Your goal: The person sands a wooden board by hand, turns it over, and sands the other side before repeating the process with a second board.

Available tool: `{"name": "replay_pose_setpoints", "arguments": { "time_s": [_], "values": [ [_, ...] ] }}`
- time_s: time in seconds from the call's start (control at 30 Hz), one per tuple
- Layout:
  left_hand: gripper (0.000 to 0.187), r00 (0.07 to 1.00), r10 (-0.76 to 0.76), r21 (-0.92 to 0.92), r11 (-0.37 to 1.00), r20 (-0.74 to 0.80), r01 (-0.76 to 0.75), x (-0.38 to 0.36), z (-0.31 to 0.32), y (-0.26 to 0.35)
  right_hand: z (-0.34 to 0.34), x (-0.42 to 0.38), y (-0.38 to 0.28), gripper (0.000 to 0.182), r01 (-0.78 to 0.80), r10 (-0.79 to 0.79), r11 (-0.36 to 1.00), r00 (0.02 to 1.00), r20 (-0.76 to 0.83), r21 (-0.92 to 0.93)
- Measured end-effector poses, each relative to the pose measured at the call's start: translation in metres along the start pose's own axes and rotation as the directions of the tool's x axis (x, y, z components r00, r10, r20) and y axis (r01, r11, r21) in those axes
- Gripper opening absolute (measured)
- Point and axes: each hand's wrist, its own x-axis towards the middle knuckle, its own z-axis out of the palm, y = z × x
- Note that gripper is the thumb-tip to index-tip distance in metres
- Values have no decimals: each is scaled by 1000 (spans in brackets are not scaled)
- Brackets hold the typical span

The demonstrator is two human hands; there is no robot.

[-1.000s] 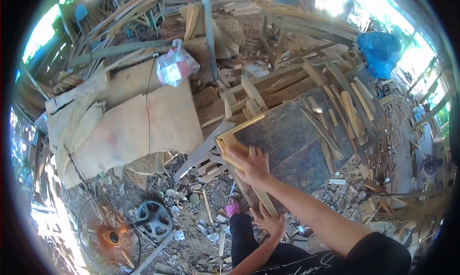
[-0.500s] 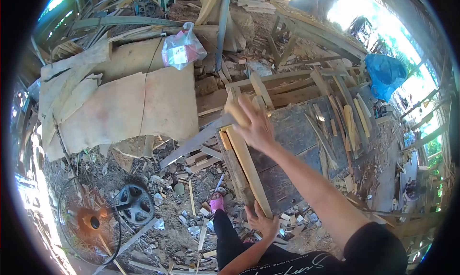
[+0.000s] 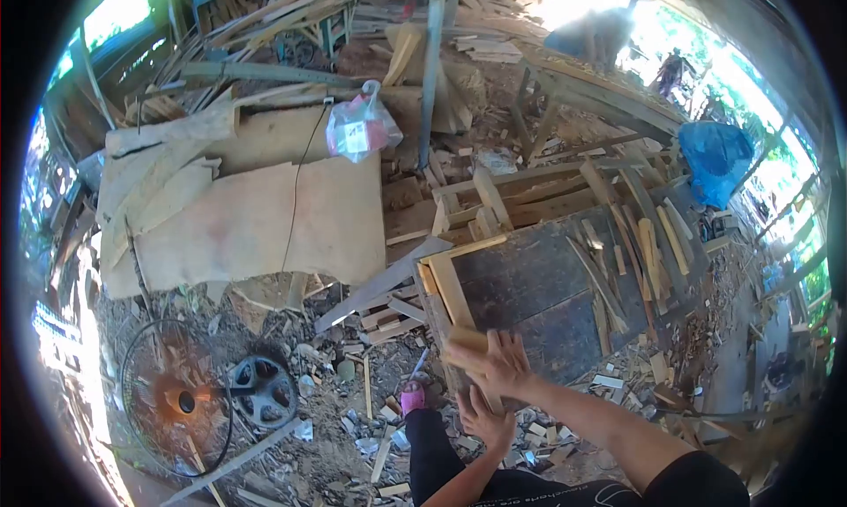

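Pale wood strip: [image 3: 452, 286] along the left edge of the dark tabletop [image 3: 547, 335], running far to near. Looks stiff and fairly light, not really fragile, though I'd watch for splinters. I'd grab it by the long sides near the ends.
Wooden block: [image 3: 466, 339] over the near part of the strip. Could be a tool body, too blurry to swear to it. Chunky and rigid, probably easy one-handed, best held around the middle.
Left hand: [image 3: 488, 426] low at the strip's near end, fingers a bit spread. Can't tell if it's actually pinching the wood. Left arm [image 3: 466, 485] reaches up from the near side, bent.
Right hand: [image 3: 505, 368] closed on the block, a few fingers fanned apart, just beyond the left one. Right arm [image 3: 600, 419] slants in from near right, pretty stretched out.
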Motion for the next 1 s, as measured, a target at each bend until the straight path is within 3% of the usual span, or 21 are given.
{"name": "replay_pose_setpoints", "arguments": {
  "time_s": [0.07,0.13,0.2,0.23,0.3,0.4,0.47,0.5,0.57,0.6,0.67,0.73,0.8,1.0],
  "values": [
    [102,998,-47,43,998,39,46,4,-3,1,5,50,14,66,30,-30,1000,996,-80,-2],
    [104,999,32,-19,999,-27,-32,4,-4,5,3,103,25,70,37,-35,999,995,-95,25],
    [104,998,-48,-10,999,38,49,4,-2,-1,5,156,35,73,38,-32,998,993,-117,49],
    [104,999,-19,-16,1000,45,20,4,-3,-1,10,181,42,74,39,-30,998,988,-150,58],
    [104,996,-10,-30,999,85,13,6,-8,2,15,232,50,75,-43,53,991,996,-76,125],
    [104,997,6,-49,999,79,-2,8,-14,8,20,290,71,74,-75,101,988,976,-193,135],
    [103,997,12,-33,999,70,-10,11,-14,7,-5,308,75,78,-266,259,964,948,-183,-18],
    [102,998,10,-20,1000,67,-9,9,-13,7,-16,302,75,78,-268,259,963,948,-185,-23],
    [101,998,14,-41,999,65,-12,8,-15,11,-39,274,82,85,-323,362,927,904,-225,191],
    [100,998,19,-52,999,57,-16,8,-17,11,-45,252,87,85,-330,368,925,900,-233,186],
    [104,998,29,-17,999,64,-28,7,-15,11,-49,191,93,88,-181,236,960,935,-265,215],
    [103,999,2,5,1000,53,-2,6,-16,14,-33,124,102,88,-275,334,910,929,-158,310],
    [104,999,18,17,1000,39,-19,5,-12,11,-26,54,93,88,-419,453,865,889,-72,277],
    [103,997,-49,56,997,59,46,2,-13,15,35,-102,72,92,-597,633,745,774,-31,298]
  ]
}}
